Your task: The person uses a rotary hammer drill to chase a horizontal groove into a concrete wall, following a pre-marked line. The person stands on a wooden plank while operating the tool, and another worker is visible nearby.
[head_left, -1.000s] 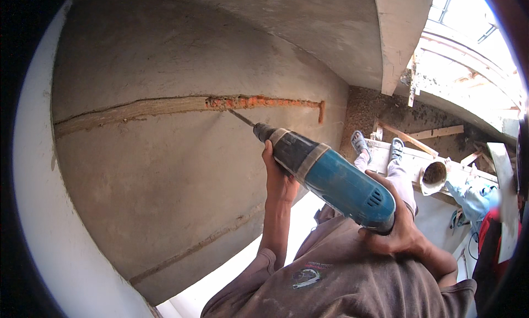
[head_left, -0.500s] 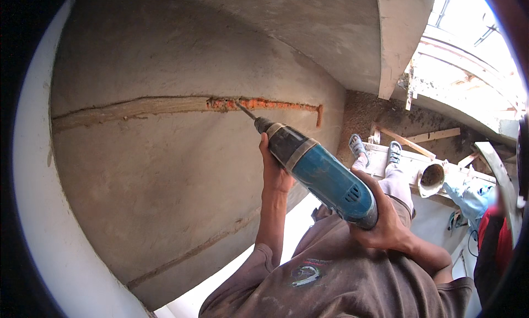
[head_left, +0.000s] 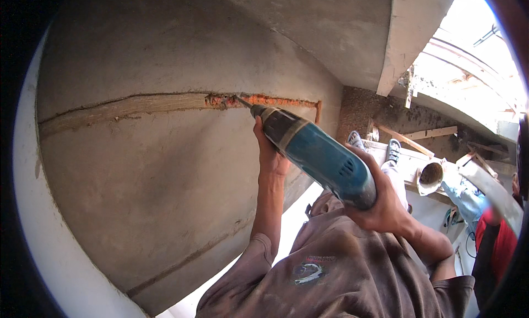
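A blue and black rotary hammer point(head_left: 325, 155) slants up toward the wall, its bit point(head_left: 243, 102) resting in a groove point(head_left: 295, 102) of exposed red brick. My left hand point(head_left: 271, 153) is wrapped round the tool's front end from below, close behind the bit. At the back, my right hand point(head_left: 383, 205) grips the rear handle, which the body and fingers partly hide. The bit's very tip cannot be made out against the broken brick.
Grey plaster covers the wall point(head_left: 165, 169); a smoother channel point(head_left: 132, 105) runs left from the groove. My sandalled feet stand on a plank point(head_left: 377, 148) beside a dirty bucket point(head_left: 430, 177). Loose wood strips point(head_left: 405, 139) lie beyond. Another person in red point(head_left: 496, 241) is at the right.
The rotary hammer's rear has risen slightly and its front has shifted a little closer to the wall, both hands still on it. At the right, the other person's pale curved object has tilted.
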The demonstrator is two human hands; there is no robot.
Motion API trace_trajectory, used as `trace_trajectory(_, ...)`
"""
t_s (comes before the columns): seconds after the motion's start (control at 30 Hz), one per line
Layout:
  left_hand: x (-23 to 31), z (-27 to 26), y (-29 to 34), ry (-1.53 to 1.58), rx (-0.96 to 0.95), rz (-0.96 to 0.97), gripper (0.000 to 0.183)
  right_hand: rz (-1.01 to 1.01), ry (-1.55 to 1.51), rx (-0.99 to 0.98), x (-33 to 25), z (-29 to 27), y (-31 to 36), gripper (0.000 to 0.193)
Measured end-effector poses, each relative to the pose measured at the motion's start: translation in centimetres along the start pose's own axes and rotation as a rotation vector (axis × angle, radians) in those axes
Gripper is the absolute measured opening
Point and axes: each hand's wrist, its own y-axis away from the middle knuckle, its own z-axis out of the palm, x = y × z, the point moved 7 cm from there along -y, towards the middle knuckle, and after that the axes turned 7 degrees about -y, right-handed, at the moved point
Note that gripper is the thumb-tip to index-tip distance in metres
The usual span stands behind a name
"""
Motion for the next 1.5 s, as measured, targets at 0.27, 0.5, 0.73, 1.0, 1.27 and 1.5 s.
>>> trace_trajectory(0.27, -1.7, 0.0, 1.6, 0.035, -0.067, -0.049, 0.058, -0.101, 0.094, -0.027, 1.3, -0.7, 2.5, 0.092)
trace_trajectory(0.5, -1.4, -2.0, 4.2, -0.087, 0.125, -0.023, 0.073, -0.054, 0.075, -0.136, 0.9, 0.7, 3.7, 0.098)
trace_trajectory(0.73, -1.2, -1.4, 4.0, 0.192, -0.093, -0.117, 0.077, -0.076, 0.201, -0.216, 0.4, 3.5, 2.8, 0.105)
trace_trajectory(1.0, -1.7, -2.2, 2.2, 0.274, -0.216, -0.133, 0.083, -0.049, 0.289, -0.19, 2.1, 3.9, 0.9, 0.101)
trace_trajectory(1.27, -2.5, -0.5, 5.5, 0.164, -0.011, -0.14, 0.078, -0.069, 0.192, -0.178, 1.1, 1.6, 4.3, 0.093)
trace_trajectory(1.5, -1.1, -1.1, 4.1, 0.262, -0.092, -0.081, 0.076, -0.071, 0.222, -0.25, 1.2, 2.9, 2.8, 0.097)
